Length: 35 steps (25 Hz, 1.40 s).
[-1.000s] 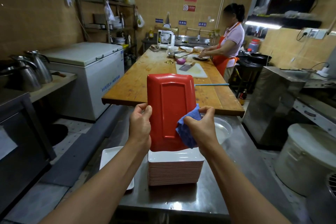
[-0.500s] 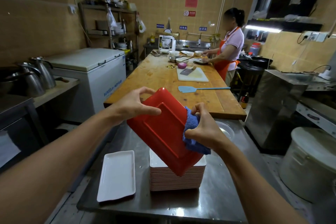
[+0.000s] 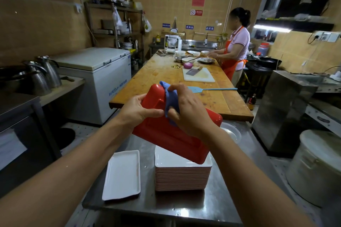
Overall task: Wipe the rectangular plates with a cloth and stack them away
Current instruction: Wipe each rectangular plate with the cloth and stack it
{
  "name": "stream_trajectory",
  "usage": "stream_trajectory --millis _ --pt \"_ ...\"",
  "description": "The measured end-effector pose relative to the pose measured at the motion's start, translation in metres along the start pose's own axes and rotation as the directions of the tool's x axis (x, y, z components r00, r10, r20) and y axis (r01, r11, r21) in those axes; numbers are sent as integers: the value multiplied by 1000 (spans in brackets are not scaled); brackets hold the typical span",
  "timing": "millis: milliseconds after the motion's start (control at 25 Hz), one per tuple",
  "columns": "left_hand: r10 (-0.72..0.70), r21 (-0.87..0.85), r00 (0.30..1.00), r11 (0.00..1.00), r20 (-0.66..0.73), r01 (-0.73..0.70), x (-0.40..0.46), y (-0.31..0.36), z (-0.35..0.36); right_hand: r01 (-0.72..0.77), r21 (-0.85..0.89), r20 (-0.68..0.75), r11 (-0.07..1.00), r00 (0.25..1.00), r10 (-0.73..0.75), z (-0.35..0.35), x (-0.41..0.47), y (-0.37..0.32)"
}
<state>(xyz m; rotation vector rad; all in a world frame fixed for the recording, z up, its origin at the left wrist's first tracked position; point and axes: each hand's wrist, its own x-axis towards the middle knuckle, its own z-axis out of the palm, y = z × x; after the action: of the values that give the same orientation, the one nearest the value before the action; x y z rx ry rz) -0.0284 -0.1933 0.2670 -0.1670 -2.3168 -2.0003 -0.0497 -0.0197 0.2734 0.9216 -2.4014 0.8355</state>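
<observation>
Steel surface [image 3: 217,206] before us carries a stack [image 3: 183,177] of rectangular plates and one white plate [image 3: 121,175] lying just left of it. Above the stack we hold a red plate [image 3: 166,134] tilted, underside up, its low corner close over the pile. Our left hand [image 3: 137,111] grips its near-left edge, fingers curled round it; our right hand [image 3: 190,110] clutches the blue cloth [image 3: 170,97] against the plate's back. We judge the risks plain: a one-handed hold could slip under a hard wipe, dropping the plate onto the stack, or the low corner could knock the pile.
</observation>
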Motion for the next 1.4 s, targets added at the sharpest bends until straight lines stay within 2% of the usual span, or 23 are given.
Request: stream_trajectory --millis 80,160,200,360,600,680,800,880,960,1200,1280,1400 --pt "-36 -82 998 996 -54 32 -5 -1 -8 0 -79 1 997 1000 0 -1 -5 9" --pt "-95 -135 990 988 -106 80 -10 -5 -18 -65 -126 9 990 998 67 -4 -16 26" --pt "-120 -158 985 982 -124 99 -12 -7 -22 -103 -110 10 989 994 105 -4 -23 34" --pt "-224 -276 958 946 -179 169 -15 -20 -25 -215 148 5 965 976 217 2 -32 53" --pt "-423 -510 864 826 -274 242 -5 -32 -19 -130 247 8 960 991 133 25 -49 48" --pt "-486 -549 831 786 -269 283 -4 -32 -16 -110 268 -21 957 993 120 36 -64 49" --pt "-555 -598 790 735 -260 319 -4 -32 -6 -66 188 -103 980 991 87 52 -66 46" --pt "-569 -620 773 722 -281 306 -2 -31 2 -9 93 -165 996 986 24 68 -61 33" --pt "-569 -635 766 718 -300 285 2 -29 7 58 93 -182 994 983 -40 86 -57 11" --pt "-616 -663 706 695 -348 279 -1 -42 -9 139 150 -94 979 988 -126 123 -55 -18" --pt "-620 -666 698 693 -358 275 -7 -47 -18 116 189 -87 975 991 -101 126 -52 -12" --pt "-624 -672 683 694 -380 260 -18 -51 -31 -46 233 -117 971 990 75 125 -35 5"
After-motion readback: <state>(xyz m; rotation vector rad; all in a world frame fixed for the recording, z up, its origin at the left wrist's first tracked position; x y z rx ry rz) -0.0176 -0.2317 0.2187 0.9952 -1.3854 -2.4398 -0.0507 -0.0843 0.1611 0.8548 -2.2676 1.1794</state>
